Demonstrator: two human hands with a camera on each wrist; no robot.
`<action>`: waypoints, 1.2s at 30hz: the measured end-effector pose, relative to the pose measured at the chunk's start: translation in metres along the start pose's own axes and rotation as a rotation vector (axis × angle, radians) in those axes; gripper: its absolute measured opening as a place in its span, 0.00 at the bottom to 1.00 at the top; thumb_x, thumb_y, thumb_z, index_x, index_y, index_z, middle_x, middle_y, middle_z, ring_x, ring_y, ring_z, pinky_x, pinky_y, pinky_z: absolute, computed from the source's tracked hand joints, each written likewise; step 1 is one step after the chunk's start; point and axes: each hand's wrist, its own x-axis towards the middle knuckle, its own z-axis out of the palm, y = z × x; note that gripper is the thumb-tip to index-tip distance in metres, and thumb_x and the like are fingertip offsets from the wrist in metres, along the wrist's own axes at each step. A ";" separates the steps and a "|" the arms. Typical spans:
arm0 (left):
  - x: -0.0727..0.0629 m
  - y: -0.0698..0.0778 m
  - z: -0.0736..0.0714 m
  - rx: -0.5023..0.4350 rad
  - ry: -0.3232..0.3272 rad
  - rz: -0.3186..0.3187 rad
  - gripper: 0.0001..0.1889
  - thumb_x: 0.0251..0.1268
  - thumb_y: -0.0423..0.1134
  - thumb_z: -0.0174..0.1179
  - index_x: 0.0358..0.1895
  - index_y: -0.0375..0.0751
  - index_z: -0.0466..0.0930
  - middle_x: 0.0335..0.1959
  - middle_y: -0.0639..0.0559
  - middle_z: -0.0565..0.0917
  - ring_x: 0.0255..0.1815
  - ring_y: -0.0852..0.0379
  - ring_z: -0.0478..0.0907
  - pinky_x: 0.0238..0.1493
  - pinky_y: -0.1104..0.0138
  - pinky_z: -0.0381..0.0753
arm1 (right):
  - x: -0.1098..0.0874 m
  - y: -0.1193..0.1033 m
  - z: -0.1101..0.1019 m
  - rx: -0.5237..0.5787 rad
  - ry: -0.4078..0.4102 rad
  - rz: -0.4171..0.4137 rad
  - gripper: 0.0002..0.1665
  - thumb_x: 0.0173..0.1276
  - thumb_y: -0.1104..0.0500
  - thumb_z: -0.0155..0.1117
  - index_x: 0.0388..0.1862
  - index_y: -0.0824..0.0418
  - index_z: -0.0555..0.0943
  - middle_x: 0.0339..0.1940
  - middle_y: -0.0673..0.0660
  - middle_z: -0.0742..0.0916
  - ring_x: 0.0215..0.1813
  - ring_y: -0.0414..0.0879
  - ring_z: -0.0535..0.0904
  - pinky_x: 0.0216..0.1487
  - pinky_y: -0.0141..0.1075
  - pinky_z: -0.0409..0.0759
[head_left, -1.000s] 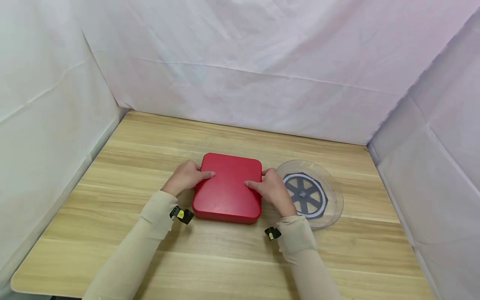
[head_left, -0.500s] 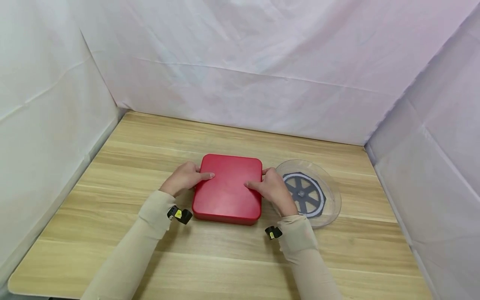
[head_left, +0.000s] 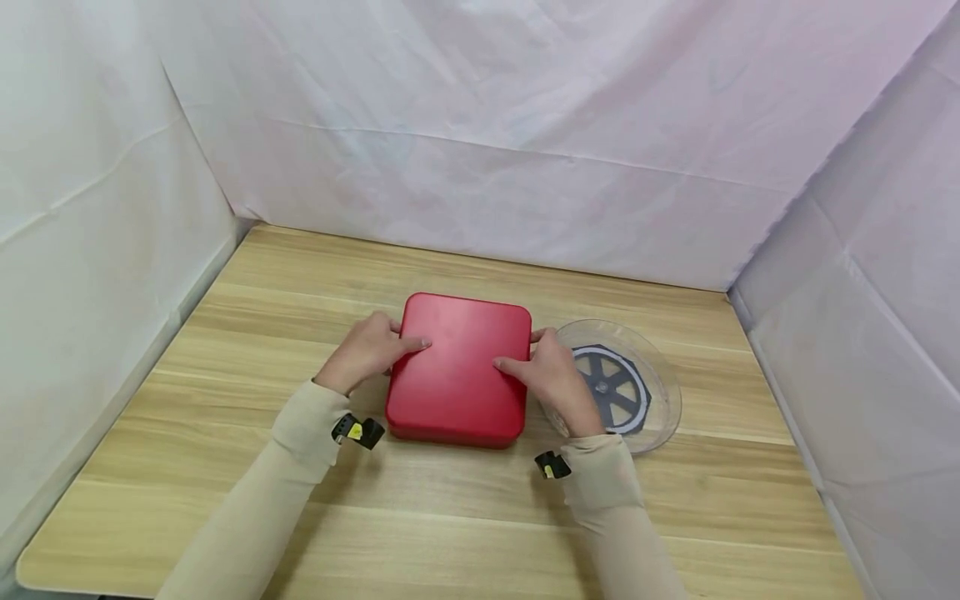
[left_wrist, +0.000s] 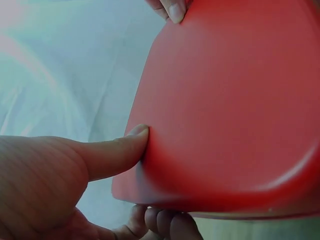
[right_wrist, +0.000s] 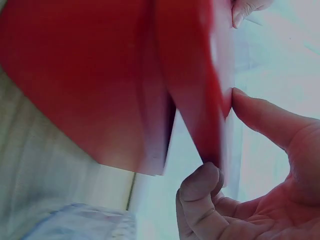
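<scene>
A square red box with rounded corners sits mid-table in the head view, its lid (head_left: 459, 367) facing up. In the right wrist view a wedge-shaped gap shows between the lid's rim (right_wrist: 192, 100) and the box's body (right_wrist: 85, 85); the lid tilts, its far edge raised. My left hand (head_left: 365, 352) pinches the lid's left side, thumb on top and fingers curled under the rim. On the opposite side my right hand (head_left: 558, 379) grips the lid the same way, thumb on top, fingertips at the rim. The box's inside is hidden.
A clear round dish (head_left: 663, 400) with a dark, wheel-like spoked pattern stands just right of the box, partly behind my right hand and wrist. The wooden table (head_left: 442, 525) is bounded by white cloth walls (head_left: 480, 183) at the back and both sides.
The lid's far edge has risen, its top shifting up and slightly right in the head view. Both hands have moved with it, keeping their hold. The dish has stayed in place.
</scene>
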 end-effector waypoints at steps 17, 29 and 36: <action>-0.017 0.023 -0.043 0.007 0.111 0.040 0.32 0.79 0.53 0.63 0.69 0.27 0.70 0.45 0.36 0.89 0.41 0.48 0.89 0.45 0.60 0.86 | 0.001 -0.044 -0.021 -0.023 0.005 -0.146 0.44 0.76 0.50 0.72 0.79 0.68 0.63 0.54 0.66 0.90 0.53 0.56 0.89 0.56 0.49 0.88; -0.015 -0.011 -0.112 0.152 0.284 0.016 0.33 0.81 0.52 0.58 0.68 0.22 0.73 0.53 0.28 0.86 0.51 0.36 0.84 0.46 0.56 0.80 | 0.023 -0.112 0.023 0.099 -0.112 -0.365 0.42 0.74 0.59 0.70 0.82 0.68 0.65 0.62 0.65 0.89 0.62 0.55 0.89 0.56 0.41 0.90; -0.013 -0.038 -0.143 0.210 0.358 -0.024 0.33 0.84 0.51 0.51 0.67 0.17 0.72 0.56 0.22 0.81 0.50 0.33 0.80 0.42 0.58 0.76 | 0.031 -0.148 0.058 0.163 -0.126 -0.464 0.30 0.74 0.60 0.67 0.73 0.63 0.75 0.56 0.59 0.90 0.52 0.47 0.86 0.51 0.34 0.86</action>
